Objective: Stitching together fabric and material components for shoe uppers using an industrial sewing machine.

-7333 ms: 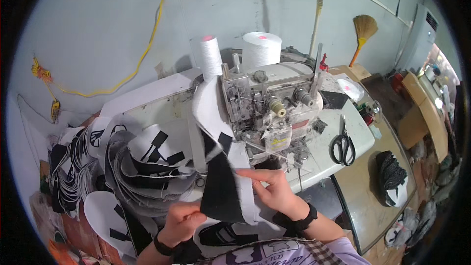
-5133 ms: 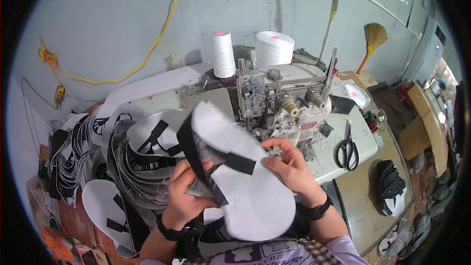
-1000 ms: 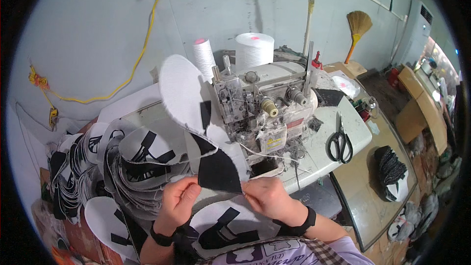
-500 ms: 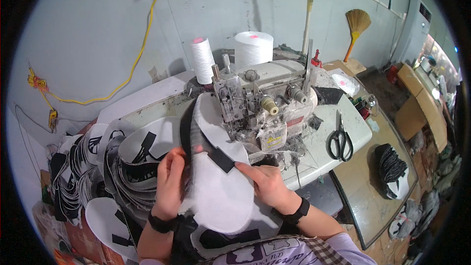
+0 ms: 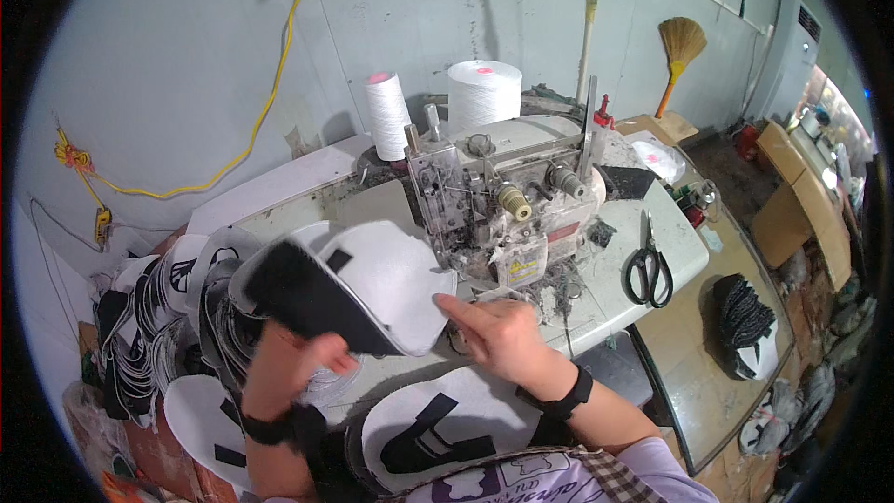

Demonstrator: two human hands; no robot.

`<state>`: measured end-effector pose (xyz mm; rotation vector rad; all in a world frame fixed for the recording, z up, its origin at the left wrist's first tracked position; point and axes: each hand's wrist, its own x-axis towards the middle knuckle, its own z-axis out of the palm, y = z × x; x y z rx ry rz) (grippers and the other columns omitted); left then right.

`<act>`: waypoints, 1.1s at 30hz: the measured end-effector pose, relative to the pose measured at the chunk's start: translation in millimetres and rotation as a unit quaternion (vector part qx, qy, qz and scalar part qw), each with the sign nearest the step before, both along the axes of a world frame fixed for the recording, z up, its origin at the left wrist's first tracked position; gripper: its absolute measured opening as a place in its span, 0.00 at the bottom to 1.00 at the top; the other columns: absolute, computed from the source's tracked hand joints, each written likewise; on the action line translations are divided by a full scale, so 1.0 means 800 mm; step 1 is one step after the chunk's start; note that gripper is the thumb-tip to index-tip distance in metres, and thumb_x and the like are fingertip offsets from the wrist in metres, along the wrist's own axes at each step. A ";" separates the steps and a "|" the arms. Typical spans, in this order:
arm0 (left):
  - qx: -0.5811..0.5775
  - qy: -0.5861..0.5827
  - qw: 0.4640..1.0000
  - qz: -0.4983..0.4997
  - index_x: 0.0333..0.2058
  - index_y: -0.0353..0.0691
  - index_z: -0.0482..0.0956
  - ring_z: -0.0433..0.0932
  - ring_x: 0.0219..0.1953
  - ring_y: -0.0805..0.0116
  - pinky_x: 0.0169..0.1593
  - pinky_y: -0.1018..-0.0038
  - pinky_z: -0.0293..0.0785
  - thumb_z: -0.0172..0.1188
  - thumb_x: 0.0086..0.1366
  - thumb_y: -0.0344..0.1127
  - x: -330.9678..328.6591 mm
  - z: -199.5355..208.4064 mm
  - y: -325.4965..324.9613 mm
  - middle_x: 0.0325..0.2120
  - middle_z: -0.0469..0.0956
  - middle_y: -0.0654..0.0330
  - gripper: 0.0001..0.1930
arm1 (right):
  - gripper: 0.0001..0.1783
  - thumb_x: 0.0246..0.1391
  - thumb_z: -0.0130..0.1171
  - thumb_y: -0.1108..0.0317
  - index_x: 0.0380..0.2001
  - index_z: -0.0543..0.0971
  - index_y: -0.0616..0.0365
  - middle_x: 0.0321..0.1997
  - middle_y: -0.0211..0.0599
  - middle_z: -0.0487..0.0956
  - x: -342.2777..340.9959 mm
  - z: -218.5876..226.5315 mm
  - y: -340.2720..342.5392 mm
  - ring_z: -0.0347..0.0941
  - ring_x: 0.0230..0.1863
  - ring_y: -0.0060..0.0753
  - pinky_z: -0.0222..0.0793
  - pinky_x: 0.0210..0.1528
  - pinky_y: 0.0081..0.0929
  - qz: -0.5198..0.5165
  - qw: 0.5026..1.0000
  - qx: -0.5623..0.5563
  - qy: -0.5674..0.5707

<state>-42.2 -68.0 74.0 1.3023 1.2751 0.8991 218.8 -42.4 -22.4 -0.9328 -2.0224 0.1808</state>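
Observation:
A white sole-shaped fabric piece (image 5: 396, 270) with black material (image 5: 312, 303) along its near side is tilted up left of the sewing machine (image 5: 507, 205). My right hand (image 5: 507, 340) grips its right edge, the index finger lying on the white face. Close below the black side is my left hand (image 5: 293, 368), smeared by motion; its finger closure is unclear. Under my hands, near my body, lies another white piece (image 5: 494, 401) with black strips.
Stacks of white and black pieces (image 5: 154, 326) crowd the left. White thread cones (image 5: 484, 93) stand behind the machine. Black scissors (image 5: 649, 270) lie on its table at right. A dark bundle of pieces (image 5: 742, 317) sits further right, and a yellow cord (image 5: 270, 102) hangs along the wall.
The white piece has turned and tilted, so its black side now faces me at left. My left hand has moved down and left, uncovering the lower piece. My right hand stays at the edge.

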 end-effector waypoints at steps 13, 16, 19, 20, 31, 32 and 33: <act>0.319 0.061 0.938 0.121 0.35 0.34 0.81 0.80 0.32 0.66 0.38 0.70 0.74 0.63 0.58 0.31 0.043 -0.104 0.080 0.29 0.82 0.57 0.08 | 0.11 0.40 0.66 0.68 0.31 0.79 0.55 0.43 0.37 0.78 0.013 -0.043 -0.059 0.74 0.46 0.38 0.69 0.47 0.33 0.038 0.993 -0.054 -0.099; 0.346 0.221 0.886 0.217 0.22 0.30 0.78 0.69 0.17 0.68 0.28 0.73 0.67 0.63 0.58 0.37 -0.011 -0.115 0.103 0.16 0.76 0.56 0.14 | 0.10 0.41 0.65 0.71 0.31 0.79 0.57 0.42 0.39 0.79 0.028 -0.042 -0.050 0.75 0.44 0.41 0.71 0.45 0.33 0.084 0.989 -0.082 -0.087; 0.117 0.405 0.870 0.257 0.15 0.26 0.72 0.65 0.12 0.57 0.22 0.63 0.61 0.66 0.53 0.42 -0.078 -0.113 0.088 0.10 0.67 0.45 0.23 | 0.04 0.49 0.61 0.73 0.29 0.77 0.62 0.30 0.39 0.79 0.047 -0.027 -0.034 0.76 0.33 0.43 0.72 0.37 0.33 0.046 0.983 -0.155 0.083; 0.103 0.418 0.854 0.292 0.14 0.27 0.72 0.66 0.13 0.51 0.23 0.62 0.62 0.66 0.53 0.42 -0.088 -0.113 0.076 0.10 0.67 0.44 0.22 | 0.04 0.51 0.60 0.73 0.30 0.76 0.62 0.29 0.35 0.78 0.051 -0.020 -0.029 0.75 0.30 0.34 0.71 0.34 0.28 0.032 0.972 -0.194 0.131; 0.375 -0.044 0.925 0.055 0.43 0.28 0.74 0.75 0.46 0.61 0.53 0.70 0.67 0.44 0.70 0.50 0.058 -0.088 0.012 0.46 0.75 0.48 0.25 | 0.12 0.59 0.52 0.75 0.47 0.75 0.60 0.25 0.18 0.73 0.020 0.025 -0.018 0.62 0.22 0.07 0.58 0.26 0.09 0.122 0.744 -0.488 0.441; 0.289 -0.067 0.950 0.092 0.44 0.29 0.74 0.75 0.46 0.63 0.53 0.70 0.68 0.44 0.70 0.51 0.060 -0.083 0.026 0.45 0.76 0.50 0.26 | 0.13 0.60 0.51 0.74 0.47 0.77 0.60 0.29 0.21 0.76 0.011 0.019 -0.018 0.66 0.24 0.08 0.62 0.28 0.10 0.098 0.790 -0.442 0.414; 0.202 -0.075 0.968 0.129 0.44 0.29 0.74 0.75 0.45 0.65 0.52 0.71 0.68 0.45 0.69 0.52 0.062 -0.079 0.041 0.44 0.77 0.51 0.26 | 0.13 0.61 0.51 0.72 0.47 0.79 0.59 0.31 0.22 0.77 0.003 0.014 -0.017 0.68 0.25 0.09 0.66 0.29 0.11 0.047 0.831 -0.418 0.365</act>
